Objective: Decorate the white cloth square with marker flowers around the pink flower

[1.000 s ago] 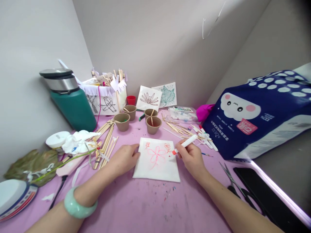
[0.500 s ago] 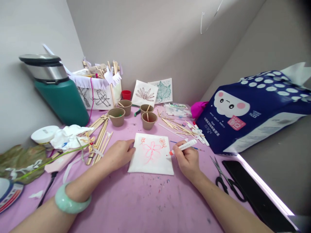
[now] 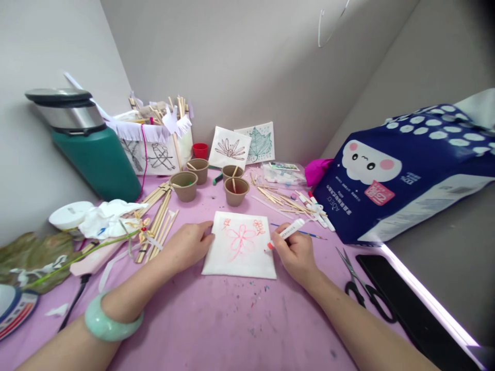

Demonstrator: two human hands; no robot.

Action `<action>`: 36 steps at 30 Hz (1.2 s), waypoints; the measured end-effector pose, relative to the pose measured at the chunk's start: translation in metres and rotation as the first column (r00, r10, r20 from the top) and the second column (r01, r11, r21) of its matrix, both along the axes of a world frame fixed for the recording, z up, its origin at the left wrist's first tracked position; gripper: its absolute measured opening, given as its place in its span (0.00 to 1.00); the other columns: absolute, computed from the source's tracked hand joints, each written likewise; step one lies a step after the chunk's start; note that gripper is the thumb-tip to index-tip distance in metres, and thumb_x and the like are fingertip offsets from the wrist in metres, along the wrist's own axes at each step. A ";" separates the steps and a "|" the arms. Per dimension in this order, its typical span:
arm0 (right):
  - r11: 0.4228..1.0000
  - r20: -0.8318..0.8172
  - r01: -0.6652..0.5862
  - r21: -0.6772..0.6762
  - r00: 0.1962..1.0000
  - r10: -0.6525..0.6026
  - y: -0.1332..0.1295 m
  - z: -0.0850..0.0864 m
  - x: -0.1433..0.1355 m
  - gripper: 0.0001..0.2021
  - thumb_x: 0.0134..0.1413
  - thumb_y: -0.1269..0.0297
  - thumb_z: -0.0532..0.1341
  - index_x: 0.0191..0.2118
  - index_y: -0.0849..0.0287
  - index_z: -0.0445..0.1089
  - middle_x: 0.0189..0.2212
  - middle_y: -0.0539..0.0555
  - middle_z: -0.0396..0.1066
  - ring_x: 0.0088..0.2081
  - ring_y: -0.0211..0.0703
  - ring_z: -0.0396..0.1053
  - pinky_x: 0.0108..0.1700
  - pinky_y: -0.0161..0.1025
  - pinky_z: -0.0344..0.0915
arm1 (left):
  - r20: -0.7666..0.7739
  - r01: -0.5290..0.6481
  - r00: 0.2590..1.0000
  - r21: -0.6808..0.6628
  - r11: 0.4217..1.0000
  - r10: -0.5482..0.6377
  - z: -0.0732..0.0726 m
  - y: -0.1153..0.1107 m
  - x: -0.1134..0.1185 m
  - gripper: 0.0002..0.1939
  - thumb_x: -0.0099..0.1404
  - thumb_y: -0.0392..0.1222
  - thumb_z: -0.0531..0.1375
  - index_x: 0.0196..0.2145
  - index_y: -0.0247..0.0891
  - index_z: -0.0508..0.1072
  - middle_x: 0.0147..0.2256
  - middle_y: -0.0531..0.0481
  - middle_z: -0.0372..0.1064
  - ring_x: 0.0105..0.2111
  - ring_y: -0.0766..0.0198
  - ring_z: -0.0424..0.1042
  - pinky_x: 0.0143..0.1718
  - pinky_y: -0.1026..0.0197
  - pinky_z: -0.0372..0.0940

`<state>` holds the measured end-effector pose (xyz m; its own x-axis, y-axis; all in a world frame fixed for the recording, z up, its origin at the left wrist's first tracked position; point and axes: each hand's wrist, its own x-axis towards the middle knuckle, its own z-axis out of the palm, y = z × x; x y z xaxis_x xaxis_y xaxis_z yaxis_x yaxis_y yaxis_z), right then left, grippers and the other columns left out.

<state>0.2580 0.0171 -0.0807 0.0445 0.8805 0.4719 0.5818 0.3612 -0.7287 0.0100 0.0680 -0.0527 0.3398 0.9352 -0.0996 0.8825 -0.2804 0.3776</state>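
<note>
A square white canvas panel (image 3: 222,262) lies flat on the table, bearing a pink flower in the middle and smaller orange-red flowers in both upper corners. My left hand (image 3: 191,245) is closed at the panel's left edge, thumb and fingers gripping it there. In my right hand (image 3: 296,255), beside the right edge, is a white marker (image 3: 292,229) with an orange-red tip end. That tip points down and left at the panel's right margin; whether it touches the surface I cannot tell. A thin paintbrush (image 3: 315,236) lies partly behind my right hand.
Several brown pots (image 3: 236,191) stand beyond the panel. Left are bundled sticks (image 3: 158,221) and a green bottle (image 3: 95,165). Right are scissors (image 3: 358,283), a black phone-like slab (image 3: 410,304) and a large blue tissue pack (image 3: 348,201). Two drawn panels (image 3: 230,149) lean on the wall.
My right hand has shifted slightly left, and the marker is tilted a little differently, its tip still by the panel's right edge. My left hand stays on the left edge. The view has shifted slightly.
</note>
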 end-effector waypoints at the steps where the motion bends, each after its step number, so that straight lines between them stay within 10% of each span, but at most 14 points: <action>1: 1.000 0.000 -0.004 -0.003 1.000 0.004 0.000 0.001 0.000 0.11 0.55 0.65 0.55 0.23 0.60 0.63 0.19 0.47 0.63 0.20 0.33 0.60 0.25 0.32 0.56 | -0.003 -0.001 1.000 0.003 1.000 0.001 0.000 0.000 0.000 0.22 0.64 0.43 0.49 0.54 0.39 0.68 0.36 0.45 0.76 0.35 0.55 0.74 0.32 0.61 0.59; 36: 0.995 0.059 0.089 0.043 0.994 -0.091 0.002 0.003 -0.001 0.10 0.55 0.63 0.55 0.24 0.59 0.65 0.16 0.46 0.63 0.16 0.33 0.57 0.21 0.32 0.54 | 0.002 0.005 1.000 -0.008 1.000 -0.005 0.004 -0.003 0.001 0.23 0.64 0.43 0.48 0.55 0.41 0.66 0.39 0.45 0.76 0.39 0.54 0.74 0.35 0.60 0.60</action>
